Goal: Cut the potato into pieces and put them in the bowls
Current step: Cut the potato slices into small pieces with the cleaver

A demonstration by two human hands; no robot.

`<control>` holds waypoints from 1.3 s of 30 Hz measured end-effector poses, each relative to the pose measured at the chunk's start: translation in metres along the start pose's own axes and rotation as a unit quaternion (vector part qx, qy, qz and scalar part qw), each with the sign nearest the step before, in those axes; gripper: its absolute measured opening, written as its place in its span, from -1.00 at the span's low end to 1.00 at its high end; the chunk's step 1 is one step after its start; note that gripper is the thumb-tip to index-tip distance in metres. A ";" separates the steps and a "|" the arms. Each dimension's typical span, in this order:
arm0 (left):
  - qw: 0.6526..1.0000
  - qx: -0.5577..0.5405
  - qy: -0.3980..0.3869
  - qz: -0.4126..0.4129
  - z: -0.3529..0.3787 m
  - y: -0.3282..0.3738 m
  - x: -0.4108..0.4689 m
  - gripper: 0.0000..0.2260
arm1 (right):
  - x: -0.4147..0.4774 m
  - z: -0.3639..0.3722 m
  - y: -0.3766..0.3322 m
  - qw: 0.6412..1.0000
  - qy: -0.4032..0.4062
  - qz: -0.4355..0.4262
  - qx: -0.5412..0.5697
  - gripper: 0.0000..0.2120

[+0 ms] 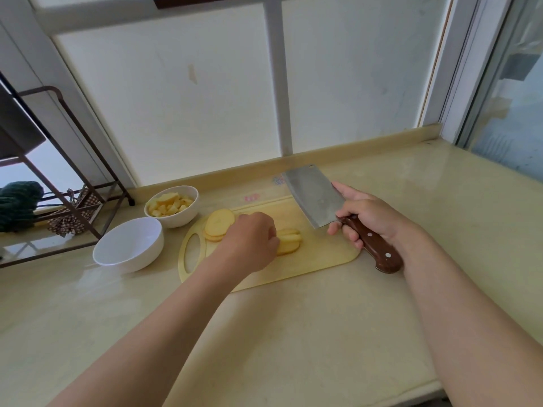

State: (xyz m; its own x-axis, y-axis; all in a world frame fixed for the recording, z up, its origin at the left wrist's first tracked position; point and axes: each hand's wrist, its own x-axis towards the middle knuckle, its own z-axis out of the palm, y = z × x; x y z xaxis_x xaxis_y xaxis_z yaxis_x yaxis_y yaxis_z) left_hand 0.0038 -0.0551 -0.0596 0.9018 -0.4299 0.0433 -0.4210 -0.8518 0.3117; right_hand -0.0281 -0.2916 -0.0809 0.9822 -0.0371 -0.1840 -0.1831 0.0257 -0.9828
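Gripping the wooden handle of the cleaver (316, 198), our right hand (365, 217) has its fingers wrapped round the handle just behind the blade. The blade is lifted clear of the cutting board (323, 255), above the board's far right end, with its tip pointing away from us.

Our left hand (249, 242) is over the middle of the board, back upward, fingers curled down onto the fanned slices (291, 240) and holding them in place. The fingertips themselves are hidden from us. The two hands are well apart.

At the board's left end, beside the handle hole, we see a stack of round slices (219, 224) just beside our left hand.

Off the board's far left corner stands the filled bowl (188, 215), white, with potato pieces (170, 204) heaped in it. Nearer us and further left sits the empty bowl (129, 245), also white; we cannot tell whether the two touch. Everything rests on the pale yellow surface (293, 333). A dark green cloth (17, 204) lies at the far left edge.
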 end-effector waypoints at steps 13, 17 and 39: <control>0.999 -0.033 -0.030 0.002 0.003 -0.007 -0.008 -0.68 | -0.001 0.001 0.000 1.000 0.001 0.002 -0.001 -0.31; 0.999 -0.019 -0.025 0.008 0.006 -0.004 -0.006 -0.84 | -0.001 0.000 -0.001 1.000 0.001 0.001 -0.005 -0.31; 0.578 -0.789 -0.049 -0.204 -0.005 0.019 0.022 -0.71 | -0.012 0.000 -0.007 0.992 -0.071 -0.016 0.106 -0.42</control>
State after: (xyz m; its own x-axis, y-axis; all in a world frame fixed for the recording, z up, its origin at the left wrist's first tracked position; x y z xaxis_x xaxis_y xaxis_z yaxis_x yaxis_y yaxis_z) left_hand 0.0164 -0.0791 -0.0478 0.8522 -0.3707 -0.3692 0.5069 0.4105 0.7580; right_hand -0.0383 -0.2911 -0.0721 0.9859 0.1004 -0.1339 -0.1543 0.2361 -0.9594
